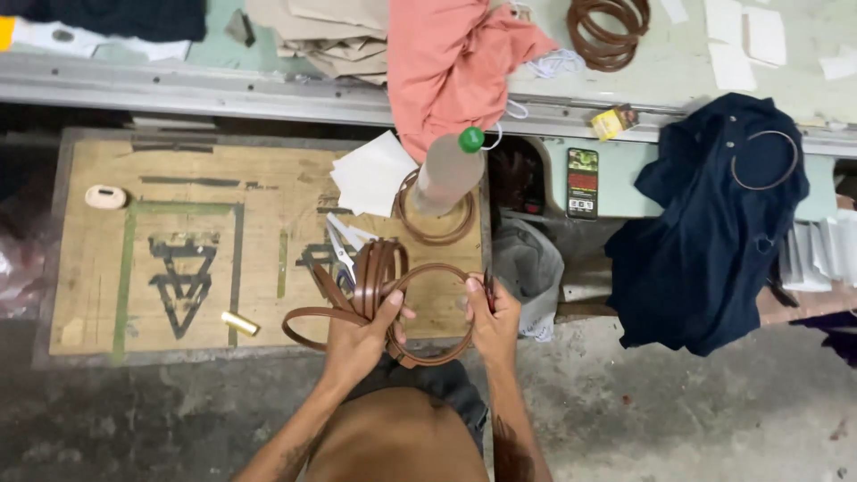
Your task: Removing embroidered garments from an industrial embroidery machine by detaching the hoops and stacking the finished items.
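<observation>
Both hands on brown strap loops over the wooden table [98,295].
L hand [357,335] fingers closed round a bunch of brown straps [370,277]; R hand [489,319] fingers pinch the far side of one strap loop [428,359] held betw. both. Scissors [342,250], white papers [370,174] & green-capped bottle [449,170] lie just beyond.

The left hand [357,335] and right hand [489,317] hold brown straps [375,277] over a wooden board [178,268], near a bottle [446,171].
</observation>
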